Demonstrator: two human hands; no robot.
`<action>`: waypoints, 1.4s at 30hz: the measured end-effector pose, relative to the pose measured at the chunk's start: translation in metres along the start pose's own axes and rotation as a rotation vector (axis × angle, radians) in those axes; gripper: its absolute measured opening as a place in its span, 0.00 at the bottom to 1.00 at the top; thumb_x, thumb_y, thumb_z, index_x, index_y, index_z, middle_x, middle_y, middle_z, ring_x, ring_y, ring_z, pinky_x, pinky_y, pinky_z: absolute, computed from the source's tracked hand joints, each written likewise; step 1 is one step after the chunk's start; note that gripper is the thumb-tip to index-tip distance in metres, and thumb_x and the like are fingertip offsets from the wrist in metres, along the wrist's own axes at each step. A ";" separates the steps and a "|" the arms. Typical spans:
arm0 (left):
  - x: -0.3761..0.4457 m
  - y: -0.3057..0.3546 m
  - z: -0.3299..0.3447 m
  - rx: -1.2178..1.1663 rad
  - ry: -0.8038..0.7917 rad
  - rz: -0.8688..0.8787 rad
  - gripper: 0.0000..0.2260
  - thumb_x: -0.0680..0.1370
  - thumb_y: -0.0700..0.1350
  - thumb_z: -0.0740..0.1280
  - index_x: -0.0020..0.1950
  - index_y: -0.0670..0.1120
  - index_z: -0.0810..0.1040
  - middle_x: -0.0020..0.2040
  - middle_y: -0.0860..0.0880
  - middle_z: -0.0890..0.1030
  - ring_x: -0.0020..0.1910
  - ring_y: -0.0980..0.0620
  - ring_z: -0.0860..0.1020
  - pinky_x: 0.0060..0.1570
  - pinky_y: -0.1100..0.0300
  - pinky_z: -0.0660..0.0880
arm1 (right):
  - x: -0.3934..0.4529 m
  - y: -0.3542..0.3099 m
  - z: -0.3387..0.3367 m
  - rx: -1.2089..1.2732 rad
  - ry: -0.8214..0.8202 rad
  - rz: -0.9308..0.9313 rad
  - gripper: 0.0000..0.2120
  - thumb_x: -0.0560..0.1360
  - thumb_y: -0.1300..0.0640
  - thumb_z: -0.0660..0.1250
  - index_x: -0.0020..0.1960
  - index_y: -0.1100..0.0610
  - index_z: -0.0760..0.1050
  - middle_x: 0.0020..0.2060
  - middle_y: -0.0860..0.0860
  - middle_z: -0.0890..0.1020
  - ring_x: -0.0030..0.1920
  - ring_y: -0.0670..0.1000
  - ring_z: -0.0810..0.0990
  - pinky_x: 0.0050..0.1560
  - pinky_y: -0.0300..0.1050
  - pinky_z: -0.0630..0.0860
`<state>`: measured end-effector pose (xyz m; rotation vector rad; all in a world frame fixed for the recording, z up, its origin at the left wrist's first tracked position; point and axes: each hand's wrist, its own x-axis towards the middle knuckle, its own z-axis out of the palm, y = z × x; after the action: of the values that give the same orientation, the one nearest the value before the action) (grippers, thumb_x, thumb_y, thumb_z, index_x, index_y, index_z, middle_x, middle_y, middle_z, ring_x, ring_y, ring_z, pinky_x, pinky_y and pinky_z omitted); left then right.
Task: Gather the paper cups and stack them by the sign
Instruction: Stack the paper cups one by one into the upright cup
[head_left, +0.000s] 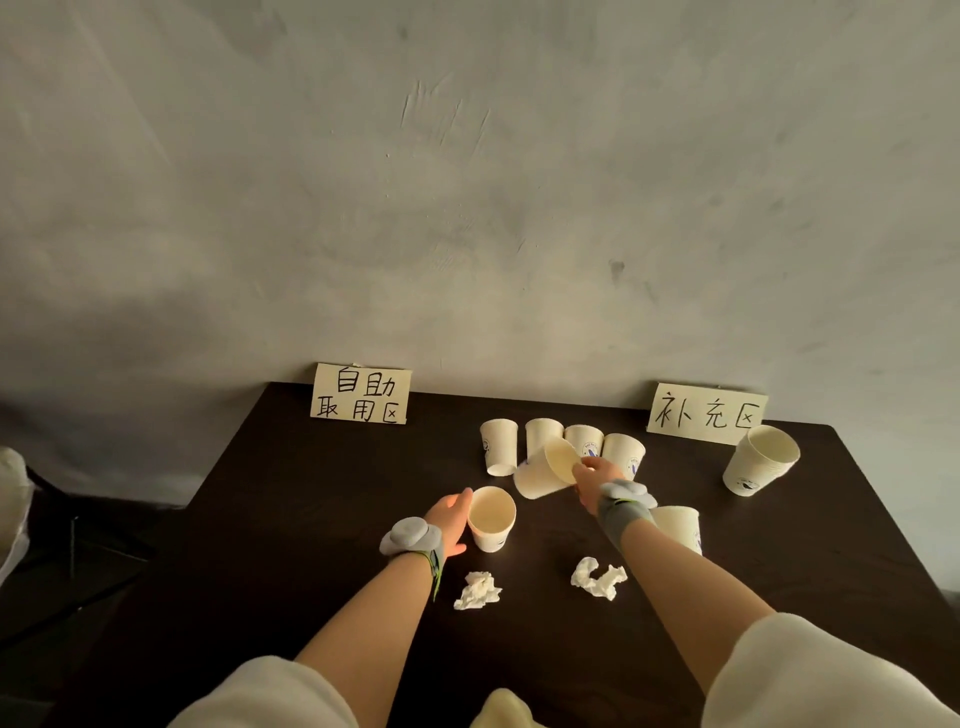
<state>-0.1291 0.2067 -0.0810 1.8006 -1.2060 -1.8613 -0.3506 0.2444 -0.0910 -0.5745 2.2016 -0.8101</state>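
My left hand (451, 519) grips the side of an upright white paper cup (492, 518) standing on the dark table (311, 519). My right hand (595, 478) holds a second cup (545, 470) by its rim, tilted on its side above the table. Behind it several cups (500, 447) stand in a row. Another cup (678, 526) shows partly behind my right forearm. A stack of cups (759, 460) leans at the far right, below the right paper sign (706, 414). A left paper sign (360, 394) rests against the wall.
Two crumpled white tissues (478, 590) (598, 578) lie on the table near my forearms. A grey plaster wall (467, 208) rises directly behind the table. The table's left edge drops to a dark floor with a white object (13, 499) at far left.
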 end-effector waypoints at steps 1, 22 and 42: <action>-0.001 0.003 -0.001 0.001 0.009 0.013 0.22 0.80 0.54 0.58 0.72 0.46 0.66 0.71 0.43 0.68 0.69 0.42 0.69 0.61 0.48 0.73 | -0.006 -0.010 0.000 -0.013 0.005 -0.037 0.20 0.66 0.46 0.60 0.54 0.49 0.80 0.36 0.51 0.81 0.39 0.55 0.79 0.51 0.49 0.78; -0.007 0.002 0.004 -0.165 -0.012 0.075 0.25 0.79 0.59 0.59 0.69 0.44 0.70 0.69 0.41 0.73 0.68 0.41 0.70 0.64 0.48 0.69 | -0.043 -0.021 0.053 -0.168 -0.157 -0.186 0.12 0.66 0.45 0.58 0.36 0.38 0.81 0.28 0.47 0.81 0.39 0.56 0.82 0.54 0.52 0.78; 0.017 -0.011 0.010 0.022 -0.030 0.057 0.16 0.82 0.47 0.57 0.69 0.53 0.73 0.69 0.46 0.73 0.66 0.40 0.72 0.59 0.47 0.73 | -0.050 0.015 0.068 0.136 -0.315 -0.055 0.13 0.79 0.57 0.63 0.61 0.55 0.79 0.24 0.51 0.73 0.18 0.46 0.67 0.19 0.36 0.62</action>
<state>-0.1376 0.2048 -0.1013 1.7361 -1.2792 -1.8572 -0.2704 0.2597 -0.1157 -0.6494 1.8370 -0.8289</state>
